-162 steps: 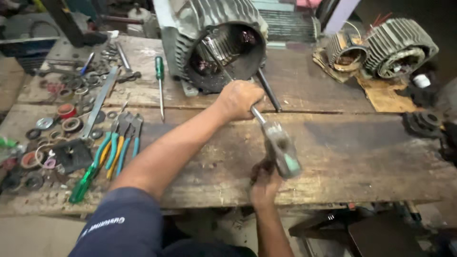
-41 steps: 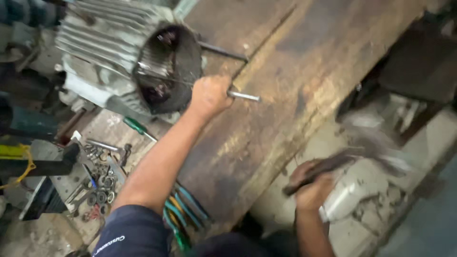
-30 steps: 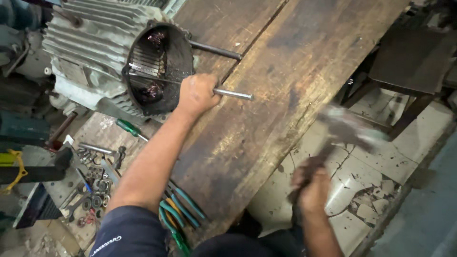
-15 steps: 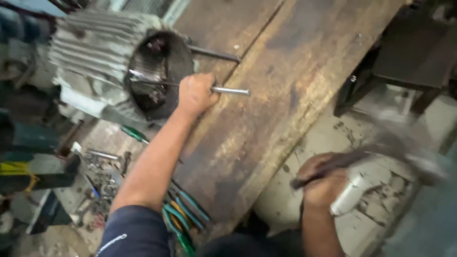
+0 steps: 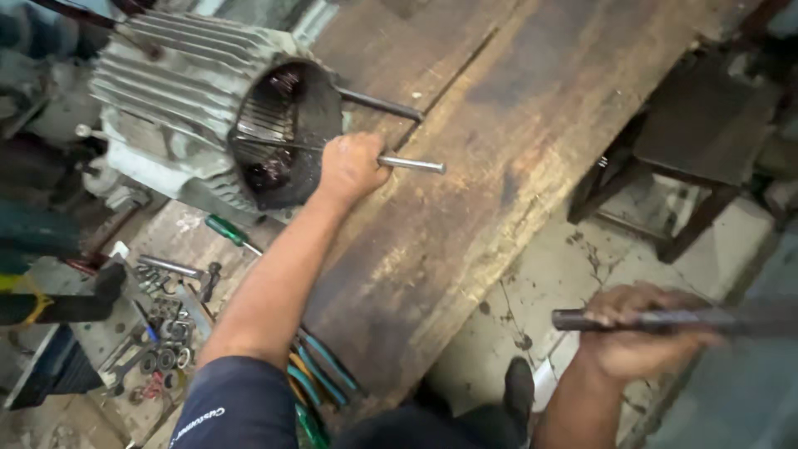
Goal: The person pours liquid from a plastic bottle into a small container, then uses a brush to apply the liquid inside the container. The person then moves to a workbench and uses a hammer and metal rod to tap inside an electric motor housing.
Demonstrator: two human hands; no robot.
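Note:
My left hand grips a steel rod whose far end reaches into the open mouth of a grey finned motor housing lying on the worn wooden workbench. The rod's free end sticks out to the right of my fist. My right hand is low at the right, off the bench edge, closed around the dark handle of a hammer; the hammer's head is blurred at the frame's right edge.
A second dark rod lies beside the housing. A green-handled screwdriver, loose bearings, washers and small tools and pliers with coloured grips lie at the left. A dark stool stands on the cracked floor to the right.
My right hand with the hammer has swung from raised to drawn back low on the right. My left hand keeps the rod in the housing's mouth.

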